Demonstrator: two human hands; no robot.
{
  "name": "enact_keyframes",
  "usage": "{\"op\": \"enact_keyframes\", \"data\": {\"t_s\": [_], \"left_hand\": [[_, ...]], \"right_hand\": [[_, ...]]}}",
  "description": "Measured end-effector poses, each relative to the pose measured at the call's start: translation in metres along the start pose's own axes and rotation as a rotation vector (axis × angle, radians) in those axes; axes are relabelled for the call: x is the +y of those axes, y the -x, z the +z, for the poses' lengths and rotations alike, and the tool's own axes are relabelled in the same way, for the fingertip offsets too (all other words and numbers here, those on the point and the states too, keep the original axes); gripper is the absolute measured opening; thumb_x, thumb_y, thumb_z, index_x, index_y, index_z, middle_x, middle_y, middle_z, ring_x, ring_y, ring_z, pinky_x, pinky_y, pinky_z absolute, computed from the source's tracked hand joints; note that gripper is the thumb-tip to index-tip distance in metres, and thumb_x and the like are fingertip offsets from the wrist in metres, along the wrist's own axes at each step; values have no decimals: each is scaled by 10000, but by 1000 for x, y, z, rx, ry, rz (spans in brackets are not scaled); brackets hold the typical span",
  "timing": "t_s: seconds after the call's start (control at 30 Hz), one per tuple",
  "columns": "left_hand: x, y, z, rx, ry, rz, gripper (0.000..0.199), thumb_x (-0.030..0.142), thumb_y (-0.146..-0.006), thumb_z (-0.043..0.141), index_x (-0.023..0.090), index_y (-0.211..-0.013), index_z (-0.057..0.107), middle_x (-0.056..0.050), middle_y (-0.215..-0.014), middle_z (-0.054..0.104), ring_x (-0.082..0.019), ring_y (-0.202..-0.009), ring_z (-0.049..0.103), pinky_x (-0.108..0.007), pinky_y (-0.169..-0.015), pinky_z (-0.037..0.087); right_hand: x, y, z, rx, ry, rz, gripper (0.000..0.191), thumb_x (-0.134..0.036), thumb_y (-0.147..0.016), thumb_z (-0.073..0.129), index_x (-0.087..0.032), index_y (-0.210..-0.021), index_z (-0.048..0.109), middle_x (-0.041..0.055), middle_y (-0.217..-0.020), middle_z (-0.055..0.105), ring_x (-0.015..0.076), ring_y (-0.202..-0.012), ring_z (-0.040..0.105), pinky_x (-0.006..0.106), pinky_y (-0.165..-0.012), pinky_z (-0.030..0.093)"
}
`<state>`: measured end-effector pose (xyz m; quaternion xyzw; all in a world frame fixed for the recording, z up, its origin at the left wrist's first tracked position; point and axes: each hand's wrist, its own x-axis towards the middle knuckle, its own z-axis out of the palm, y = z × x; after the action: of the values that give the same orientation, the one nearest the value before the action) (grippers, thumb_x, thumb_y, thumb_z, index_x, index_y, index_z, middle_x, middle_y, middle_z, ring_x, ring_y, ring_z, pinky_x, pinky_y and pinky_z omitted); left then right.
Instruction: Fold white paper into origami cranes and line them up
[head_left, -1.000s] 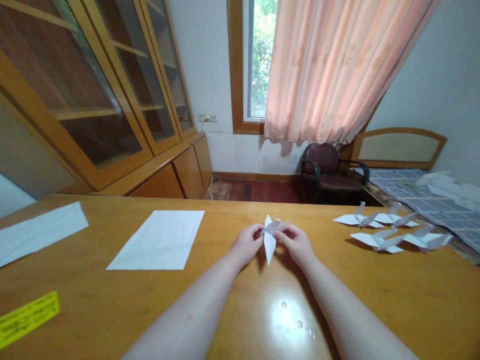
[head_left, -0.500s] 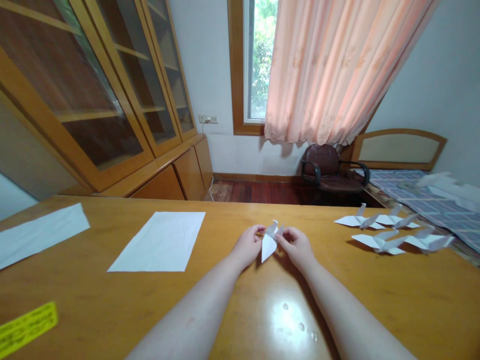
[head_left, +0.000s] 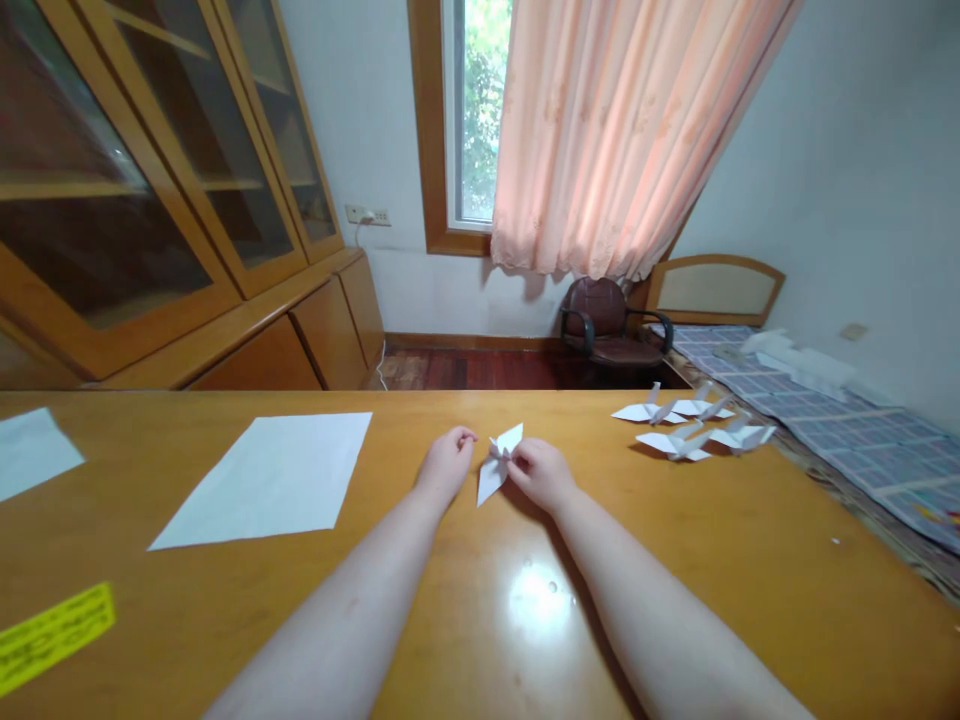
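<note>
A folded white paper crane (head_left: 495, 470) is at the middle of the wooden table (head_left: 465, 620), its wings spread. My right hand (head_left: 541, 472) pinches it from the right side. Just left of the crane, apart from it, my left hand (head_left: 448, 462) has its fingers curled together; whether anything small is between them is hidden. Several finished paper cranes (head_left: 679, 442) stand grouped on the table's right part. To the left lies a flat white paper sheet (head_left: 270, 475).
Another white sheet (head_left: 34, 452) lies at the far left, above a yellow label (head_left: 56, 638). Beyond the table are a glass-door cabinet (head_left: 247, 290), a brown armchair (head_left: 611, 325) and a bed with a checked cover (head_left: 840, 430).
My left hand has let go of the crane and moved slightly away. The crane has turned in my right hand, its wings showing wider. The view has shifted right.
</note>
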<state>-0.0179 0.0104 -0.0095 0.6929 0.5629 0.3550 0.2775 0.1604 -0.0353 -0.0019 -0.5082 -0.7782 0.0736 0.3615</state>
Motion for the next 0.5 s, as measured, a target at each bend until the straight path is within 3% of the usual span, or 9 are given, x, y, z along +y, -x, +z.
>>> {"op": "enact_keyframes", "data": {"t_s": [0.1, 0.27, 0.37, 0.5], "left_hand": [[-3, -1, -3, 35, -46, -7, 225, 265, -794, 410, 187, -818, 619, -5, -684, 614, -148, -656, 554, -237, -594, 379], [-2, 0, -5, 0, -62, 4, 228, 277, -801, 405, 181, -821, 611, 1, -659, 593, -139, -636, 540, -225, -561, 345], [0, 1, -7, -7, -61, 3, 221, 268, -802, 408, 182, -823, 611, 5, -652, 586, -134, -625, 531, -221, -556, 339], [2, 1, -9, -14, -63, 0, 211, 256, -799, 418, 184, -831, 613, 5, -651, 580, -131, -626, 530, -220, -559, 339]], "right_hand": [[-1, -3, -2, 6, 51, -69, 173, -261, -797, 488, -192, -644, 530, 1, -630, 531, 117, -613, 458, 232, -615, 333], [8, -5, -19, 205, 11, 199, 236, -322, -788, 496, -184, -600, 527, -4, -590, 517, 124, -569, 461, 236, -570, 353], [29, 14, -64, 402, 1, 295, 250, -391, -780, 510, -178, -657, 556, 13, -657, 560, 150, -650, 509, 264, -643, 396], [90, 69, -157, 733, 223, 435, 305, -462, -729, 546, -163, -685, 581, 43, -700, 570, 185, -694, 517, 313, -682, 393]]}}
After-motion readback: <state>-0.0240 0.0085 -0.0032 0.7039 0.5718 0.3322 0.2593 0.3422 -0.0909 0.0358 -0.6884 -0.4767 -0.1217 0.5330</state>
